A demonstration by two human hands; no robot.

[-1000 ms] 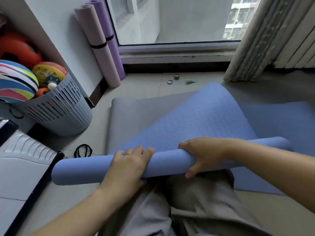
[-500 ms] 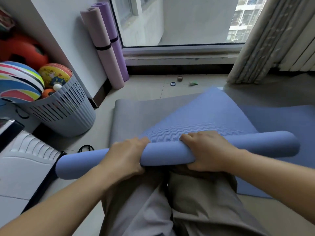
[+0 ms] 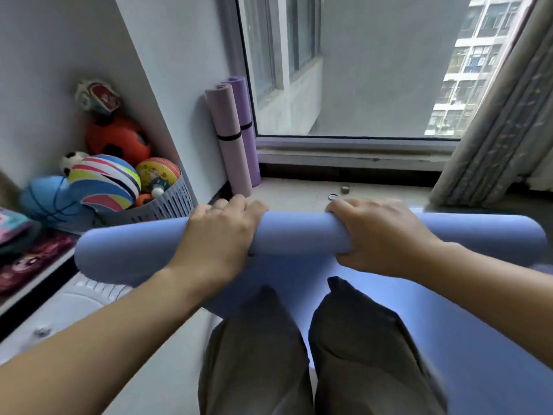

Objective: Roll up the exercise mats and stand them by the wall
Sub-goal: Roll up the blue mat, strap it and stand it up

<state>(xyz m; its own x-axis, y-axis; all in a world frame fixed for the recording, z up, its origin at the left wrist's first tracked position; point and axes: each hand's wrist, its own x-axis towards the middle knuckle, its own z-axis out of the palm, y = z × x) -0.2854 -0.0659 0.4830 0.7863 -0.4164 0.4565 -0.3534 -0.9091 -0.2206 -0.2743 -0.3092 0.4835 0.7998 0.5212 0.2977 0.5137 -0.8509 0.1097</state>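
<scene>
Both hands are on the blue mat (image 3: 296, 235), and the roll is sitting crosswise just below the window (image 3: 344, 70). The left hand (image 3: 223, 232) is curling over the top, its grip clamped on the roll. The right hand (image 3: 380, 235) is clamping too, fingers over and thumb under. The loose tail is hanging down below the roll. At the window's left corner, two purple rolled mats (image 3: 230, 139) are standing upright, touching each other, against the wall (image 3: 179, 70). Further left of the window, a basket (image 3: 167, 208) is holding balls.

The blue mat (image 3: 299, 235) hides the basket's (image 3: 163, 207) lower part; two small items (image 3: 345, 189) beyond it are too tiny to identify.
</scene>
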